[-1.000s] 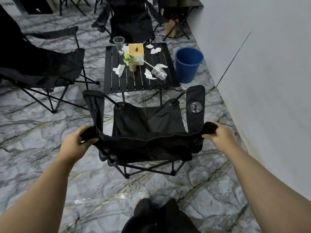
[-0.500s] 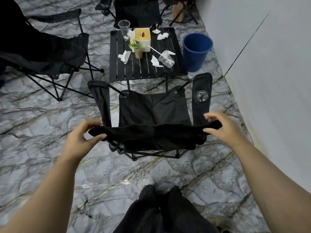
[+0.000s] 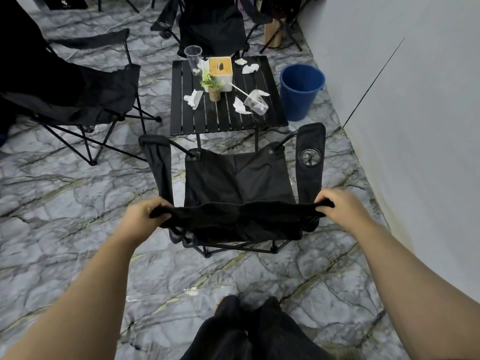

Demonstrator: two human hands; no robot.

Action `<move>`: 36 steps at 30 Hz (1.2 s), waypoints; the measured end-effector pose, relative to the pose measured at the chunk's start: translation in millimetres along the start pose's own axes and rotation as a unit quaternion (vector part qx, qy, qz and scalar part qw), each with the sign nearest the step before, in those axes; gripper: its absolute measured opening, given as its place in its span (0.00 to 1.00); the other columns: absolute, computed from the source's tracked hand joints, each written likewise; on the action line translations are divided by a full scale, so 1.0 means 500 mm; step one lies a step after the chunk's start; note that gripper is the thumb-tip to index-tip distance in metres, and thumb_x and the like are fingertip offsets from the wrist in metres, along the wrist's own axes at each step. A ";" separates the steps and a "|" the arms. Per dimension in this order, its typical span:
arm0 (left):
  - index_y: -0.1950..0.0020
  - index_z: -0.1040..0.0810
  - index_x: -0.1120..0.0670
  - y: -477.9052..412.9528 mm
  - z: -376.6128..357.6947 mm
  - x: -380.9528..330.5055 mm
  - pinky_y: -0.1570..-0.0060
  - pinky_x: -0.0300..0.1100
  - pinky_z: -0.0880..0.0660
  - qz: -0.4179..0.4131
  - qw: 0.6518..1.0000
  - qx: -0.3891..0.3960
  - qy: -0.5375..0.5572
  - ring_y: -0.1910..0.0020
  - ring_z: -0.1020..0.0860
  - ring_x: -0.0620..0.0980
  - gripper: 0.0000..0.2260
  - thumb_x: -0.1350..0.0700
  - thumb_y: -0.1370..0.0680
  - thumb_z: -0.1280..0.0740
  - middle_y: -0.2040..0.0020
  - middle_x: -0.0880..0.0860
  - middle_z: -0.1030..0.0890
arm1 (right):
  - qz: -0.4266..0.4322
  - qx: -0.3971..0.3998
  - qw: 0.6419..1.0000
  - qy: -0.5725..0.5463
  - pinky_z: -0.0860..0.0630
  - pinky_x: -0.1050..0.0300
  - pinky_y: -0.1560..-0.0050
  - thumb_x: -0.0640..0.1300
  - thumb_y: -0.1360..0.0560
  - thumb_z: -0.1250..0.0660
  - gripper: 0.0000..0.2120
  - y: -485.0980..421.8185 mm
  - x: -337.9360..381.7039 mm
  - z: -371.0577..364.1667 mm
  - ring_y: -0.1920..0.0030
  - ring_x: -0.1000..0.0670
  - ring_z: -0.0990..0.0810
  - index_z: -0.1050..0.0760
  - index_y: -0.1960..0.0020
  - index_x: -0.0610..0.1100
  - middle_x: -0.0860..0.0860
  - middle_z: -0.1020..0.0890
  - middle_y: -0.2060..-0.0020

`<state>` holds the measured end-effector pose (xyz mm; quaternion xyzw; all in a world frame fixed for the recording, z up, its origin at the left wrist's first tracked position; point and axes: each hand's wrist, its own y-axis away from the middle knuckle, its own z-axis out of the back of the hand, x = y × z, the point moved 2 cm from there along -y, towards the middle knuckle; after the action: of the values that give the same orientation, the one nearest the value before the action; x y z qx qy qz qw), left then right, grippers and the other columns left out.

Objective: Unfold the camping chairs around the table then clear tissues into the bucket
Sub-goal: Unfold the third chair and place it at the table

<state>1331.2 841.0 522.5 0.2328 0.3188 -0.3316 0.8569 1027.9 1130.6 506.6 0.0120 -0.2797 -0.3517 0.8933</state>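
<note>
From the head camera, the left hand [image 3: 141,216] is curled tight around the left corner of the camping chair's [image 3: 239,185] backrest top edge, and the right hand [image 3: 340,210] is clenched on the right corner; the chair stands opened between the person and the black tabletop [image 3: 270,118], its seat facing twelve o'clock toward the slats; the backrest's long axis runs nine to three between the two fists, each equally near its own corner; crumpled tissues [image 3: 193,98] lie scattered on the slats at twelve o'clock, beyond the chair; the blue bucket [image 3: 301,90] stands on the floor at about one o'clock, just beside the tabletop's right edge, so the right hand looks the nearer one for dropping tissues in.
</note>
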 end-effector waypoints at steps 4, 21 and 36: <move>0.64 0.24 0.49 -0.003 0.013 0.021 0.67 0.21 0.31 0.026 1.000 0.000 -0.002 0.67 0.23 0.28 0.15 0.69 0.27 0.32 0.69 0.45 0.20 | -0.021 0.012 1.000 -0.007 0.34 0.62 0.65 0.37 0.27 0.31 0.07 0.003 -0.016 0.008 0.61 0.47 0.25 0.28 0.61 0.44 0.47 0.23 0.64; 0.54 0.24 0.52 0.019 0.013 0.010 0.59 0.42 0.30 0.155 0.974 -0.131 0.099 0.54 0.24 0.55 0.09 0.48 0.21 0.40 0.54 0.55 0.21 | 0.018 0.216 0.975 0.053 0.28 0.52 0.53 0.63 0.23 0.44 0.18 -0.084 0.239 -0.044 0.51 0.48 0.23 0.23 0.48 0.52 0.50 0.20 0.51; 0.33 0.33 0.51 0.310 0.150 0.246 0.42 0.48 0.28 0.441 0.888 -0.115 -0.057 0.38 0.28 0.57 0.18 0.49 0.22 0.39 0.33 0.56 0.29 | 0.356 0.348 0.791 0.355 0.30 0.49 0.39 0.47 0.21 0.45 0.20 -0.007 0.860 -0.458 0.35 0.43 0.28 0.35 0.29 0.50 0.46 0.30 0.31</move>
<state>1542.4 847.7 516.8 0.2295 0.1697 0.1062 0.9525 1398.2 814.7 524.1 0.3460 -0.0306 0.1411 0.9271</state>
